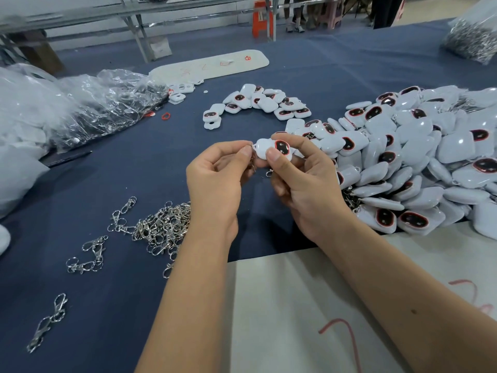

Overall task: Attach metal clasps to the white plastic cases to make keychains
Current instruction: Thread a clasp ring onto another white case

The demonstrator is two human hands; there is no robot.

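White plastic, one case [271,150] sits pinched in the right hand [301,181], thumb on its near edge and forefinger curled over the top, its dark red-rimmed window facing up. The left hand [217,179] has its grip closed on a clasp [252,160] at the case's left end, thumb and forefinger pinching the metal where it meets the plastic; whether the clasp is hooked on cannot be told. Both hands hover above the bench [129,173], which is covered in dark blue cloth.

Just right of the hands lies a big heap of cases [430,162], some with clasps showing at the edges. A smaller cluster [258,103] lies behind the hands. Left of the left wrist is a pile of loose clasps [161,227], with strays [91,254] scattered further left. Clear plastic bags [88,103] crowd the bench's left side, and another bag [473,39] sits far right. A pale sheet [295,305] with red marks lies under the forearms.
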